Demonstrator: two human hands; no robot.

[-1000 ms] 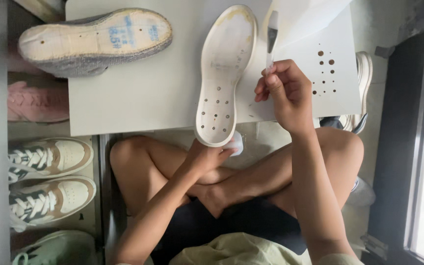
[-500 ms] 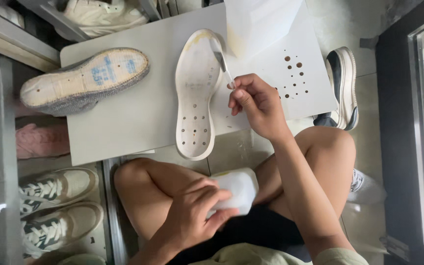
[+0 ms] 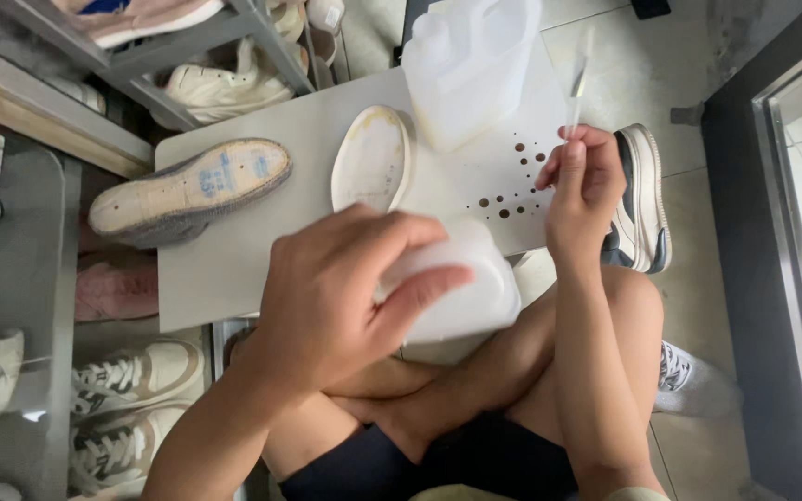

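Two hands worked over a white board (image 3: 234, 269) — left hand (image 3: 345, 297) wrapped around a small white tub (image 3: 471, 297), right hand (image 3: 582, 181) pinching a thin brush (image 3: 575, 88).

Sole (image 3: 189, 190) left of insole (image 3: 370, 158) on board (image 3: 234, 269); jug (image 3: 471, 70) behind.

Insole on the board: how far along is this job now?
Done: the insole lies flat on the grey board, beside the upturned shoe. In hand: left hand grips a small white tub; right hand pinches a thin brush. Left: no brushing on either is visible.
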